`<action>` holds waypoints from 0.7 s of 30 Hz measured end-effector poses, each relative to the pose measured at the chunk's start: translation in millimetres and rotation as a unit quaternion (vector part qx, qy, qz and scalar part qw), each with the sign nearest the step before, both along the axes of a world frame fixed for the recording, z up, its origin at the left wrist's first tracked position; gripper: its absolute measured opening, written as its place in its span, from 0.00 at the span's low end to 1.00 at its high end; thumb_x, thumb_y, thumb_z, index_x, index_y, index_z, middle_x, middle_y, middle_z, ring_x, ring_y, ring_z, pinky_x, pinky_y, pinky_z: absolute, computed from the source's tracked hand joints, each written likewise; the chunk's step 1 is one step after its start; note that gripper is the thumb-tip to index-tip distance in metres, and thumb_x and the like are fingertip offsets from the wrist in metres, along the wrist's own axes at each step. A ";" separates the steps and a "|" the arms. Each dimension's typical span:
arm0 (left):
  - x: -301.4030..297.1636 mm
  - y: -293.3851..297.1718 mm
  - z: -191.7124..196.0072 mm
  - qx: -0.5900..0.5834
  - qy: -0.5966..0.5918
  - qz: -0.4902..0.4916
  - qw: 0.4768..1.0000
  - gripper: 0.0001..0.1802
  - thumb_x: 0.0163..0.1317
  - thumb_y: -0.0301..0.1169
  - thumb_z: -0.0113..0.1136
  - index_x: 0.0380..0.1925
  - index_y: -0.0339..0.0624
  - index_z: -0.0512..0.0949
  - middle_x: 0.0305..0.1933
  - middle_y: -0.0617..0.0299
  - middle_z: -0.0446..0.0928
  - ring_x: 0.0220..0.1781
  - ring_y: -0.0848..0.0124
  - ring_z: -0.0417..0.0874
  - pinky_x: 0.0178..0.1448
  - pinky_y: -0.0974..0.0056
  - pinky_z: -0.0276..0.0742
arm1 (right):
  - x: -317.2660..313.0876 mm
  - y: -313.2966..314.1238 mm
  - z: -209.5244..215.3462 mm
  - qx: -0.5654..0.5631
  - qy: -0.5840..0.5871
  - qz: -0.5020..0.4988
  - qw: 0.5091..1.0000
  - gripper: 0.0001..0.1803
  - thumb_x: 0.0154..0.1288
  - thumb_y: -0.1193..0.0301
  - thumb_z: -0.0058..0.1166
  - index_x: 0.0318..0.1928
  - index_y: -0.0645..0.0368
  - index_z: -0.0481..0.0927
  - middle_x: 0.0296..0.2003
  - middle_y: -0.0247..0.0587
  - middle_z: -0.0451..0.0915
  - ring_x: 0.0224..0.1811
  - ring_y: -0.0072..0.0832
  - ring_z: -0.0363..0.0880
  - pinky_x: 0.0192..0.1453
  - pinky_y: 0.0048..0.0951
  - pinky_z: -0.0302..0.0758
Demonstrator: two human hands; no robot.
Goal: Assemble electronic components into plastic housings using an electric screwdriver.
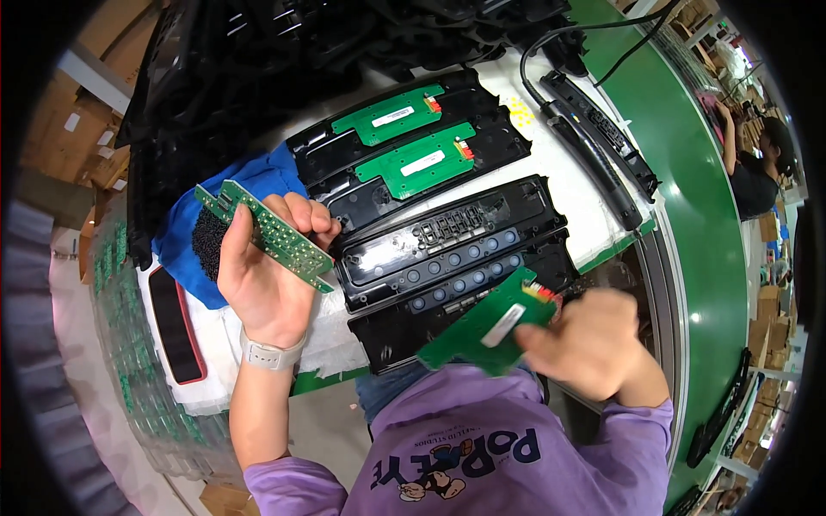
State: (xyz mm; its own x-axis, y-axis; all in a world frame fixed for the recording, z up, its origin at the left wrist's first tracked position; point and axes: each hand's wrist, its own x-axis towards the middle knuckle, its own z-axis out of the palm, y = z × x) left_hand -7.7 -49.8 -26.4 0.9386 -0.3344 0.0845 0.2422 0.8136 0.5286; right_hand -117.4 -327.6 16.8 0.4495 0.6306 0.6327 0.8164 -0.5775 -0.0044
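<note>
My left hand (268,288) is closed around a green circuit board (288,248), held tilted up off the table with its solder dots showing; a second board may lie behind it. In my right hand (594,344), smeared by motion, is another green circuit board (469,331) with a white label and a red-and-yellow connector. It hangs over the nearest black plastic panel (383,342), partly hiding it. Just beyond lies a black panel (379,254) with digit-shaped openings and round greyish buttons. Two farther black panels carry green boards, an upper board (400,116) and a lower board (404,176).
A blue cloth or bag (185,211) holds a heap of small black pieces (206,245). A red-edged phone (176,322) lies at the left. To the right are a corded black tool (594,163) and a narrow black panel (594,112). Black parts (344,43) are piled behind.
</note>
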 end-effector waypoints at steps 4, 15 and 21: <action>-1.4 -1.6 1.3 0.013 -0.011 0.002 1.000 0.23 0.69 0.44 0.43 0.22 0.37 0.69 0.32 0.54 0.71 0.41 0.61 0.72 0.52 0.58 0.66 | -2.7 14.8 -30.8 -0.071 -0.062 -0.007 0.995 0.11 0.44 0.83 0.63 0.17 0.60 0.72 0.14 0.25 0.59 0.13 0.17 0.59 0.16 0.21 0.48; -0.7 -1.9 -3.3 0.026 -0.019 0.002 0.999 0.22 0.67 0.44 0.44 0.22 0.38 0.68 0.32 0.54 0.70 0.41 0.61 0.72 0.52 0.57 0.66 | 6.7 13.3 -50.2 -0.078 0.053 -0.021 0.995 0.12 0.47 0.73 0.66 0.33 0.63 0.80 0.17 0.27 0.61 0.16 0.19 0.63 0.17 0.22 0.54; 0.6 -3.5 -4.5 0.040 -0.013 0.001 0.999 0.22 0.67 0.45 0.45 0.22 0.38 0.68 0.32 0.54 0.70 0.41 0.61 0.72 0.52 0.57 0.66 | 10.3 10.6 -55.2 -0.059 0.109 -0.007 0.992 0.17 0.47 0.67 0.67 0.38 0.61 0.81 0.18 0.26 0.62 0.17 0.20 0.65 0.18 0.23 0.59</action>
